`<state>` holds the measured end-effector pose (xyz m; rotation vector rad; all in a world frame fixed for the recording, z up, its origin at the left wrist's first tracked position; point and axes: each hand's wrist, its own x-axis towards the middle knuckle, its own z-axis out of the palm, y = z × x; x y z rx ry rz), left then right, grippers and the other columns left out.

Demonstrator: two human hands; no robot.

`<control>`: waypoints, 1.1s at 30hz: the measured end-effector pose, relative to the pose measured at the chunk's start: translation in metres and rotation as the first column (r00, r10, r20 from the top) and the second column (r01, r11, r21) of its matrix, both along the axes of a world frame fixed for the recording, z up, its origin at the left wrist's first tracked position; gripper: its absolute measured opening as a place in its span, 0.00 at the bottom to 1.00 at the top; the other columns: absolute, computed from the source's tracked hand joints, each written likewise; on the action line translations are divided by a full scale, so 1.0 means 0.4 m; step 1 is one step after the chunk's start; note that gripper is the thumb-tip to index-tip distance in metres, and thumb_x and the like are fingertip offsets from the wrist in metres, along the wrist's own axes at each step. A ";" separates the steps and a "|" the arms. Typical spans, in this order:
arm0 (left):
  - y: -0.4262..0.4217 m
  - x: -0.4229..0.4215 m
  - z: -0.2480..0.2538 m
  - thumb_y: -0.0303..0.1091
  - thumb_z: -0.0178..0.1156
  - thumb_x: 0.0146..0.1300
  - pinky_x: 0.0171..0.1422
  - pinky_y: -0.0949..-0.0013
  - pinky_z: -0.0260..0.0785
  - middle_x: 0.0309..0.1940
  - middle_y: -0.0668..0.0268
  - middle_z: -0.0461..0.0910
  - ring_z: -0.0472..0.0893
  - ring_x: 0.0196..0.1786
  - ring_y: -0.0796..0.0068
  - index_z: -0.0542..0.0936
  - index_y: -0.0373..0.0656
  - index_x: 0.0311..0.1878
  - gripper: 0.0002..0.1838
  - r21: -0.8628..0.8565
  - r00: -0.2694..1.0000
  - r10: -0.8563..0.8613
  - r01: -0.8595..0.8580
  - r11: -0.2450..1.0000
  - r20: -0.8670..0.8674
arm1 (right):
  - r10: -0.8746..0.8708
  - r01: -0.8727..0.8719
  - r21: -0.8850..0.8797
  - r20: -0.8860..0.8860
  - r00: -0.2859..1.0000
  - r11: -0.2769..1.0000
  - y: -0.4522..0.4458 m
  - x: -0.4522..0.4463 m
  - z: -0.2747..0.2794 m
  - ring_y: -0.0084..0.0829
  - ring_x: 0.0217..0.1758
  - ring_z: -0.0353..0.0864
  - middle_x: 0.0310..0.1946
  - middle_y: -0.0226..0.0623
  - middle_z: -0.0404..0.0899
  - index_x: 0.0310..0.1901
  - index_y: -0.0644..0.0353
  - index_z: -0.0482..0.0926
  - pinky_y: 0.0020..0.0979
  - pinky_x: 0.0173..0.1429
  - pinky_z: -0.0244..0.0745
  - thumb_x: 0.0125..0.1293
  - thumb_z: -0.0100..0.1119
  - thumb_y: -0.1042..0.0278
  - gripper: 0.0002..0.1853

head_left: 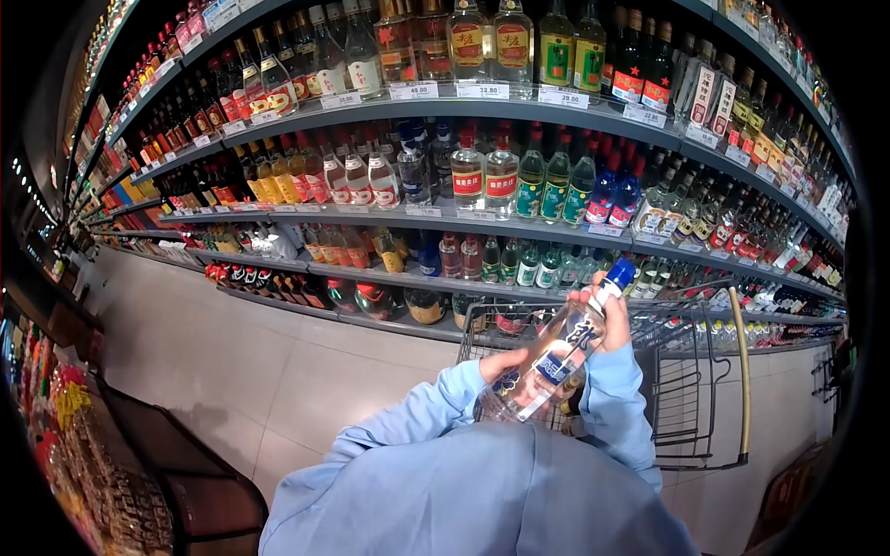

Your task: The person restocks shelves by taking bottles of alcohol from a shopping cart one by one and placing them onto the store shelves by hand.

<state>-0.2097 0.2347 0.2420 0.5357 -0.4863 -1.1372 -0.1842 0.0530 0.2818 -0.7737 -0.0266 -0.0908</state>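
A clear glass bottle (556,357) with a blue cap and a blue and white label is held tilted in front of my body, its cap toward the upper right. My left hand (503,367) grips it near the base, at the lower left. Around the neck and upper part, just below the cap, my right hand (612,320) is closed. Beneath and behind the bottle is a wire shopping cart (681,394), whose contents are largely hidden by the bottle and my arms.
Long curved shelves (371,215) packed with bottles and price tags stretch across the front. The cart's yellowish handle (742,371) stands to the right. Tiled floor (213,361) shows at the left, beside a dark display bin (209,496) and packaged goods (102,473).
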 end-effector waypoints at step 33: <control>0.587 0.667 -0.195 0.44 0.47 0.63 0.59 0.65 0.61 0.52 0.64 0.69 0.68 0.56 0.70 0.64 0.42 0.55 0.21 0.216 0.797 0.415 -0.355 0.910 -0.439 | -0.120 0.332 -0.611 0.362 0.925 0.718 0.685 0.620 0.112 0.27 0.35 0.77 0.28 0.37 0.73 0.35 0.62 0.64 0.30 0.42 0.72 0.50 0.53 0.82 0.11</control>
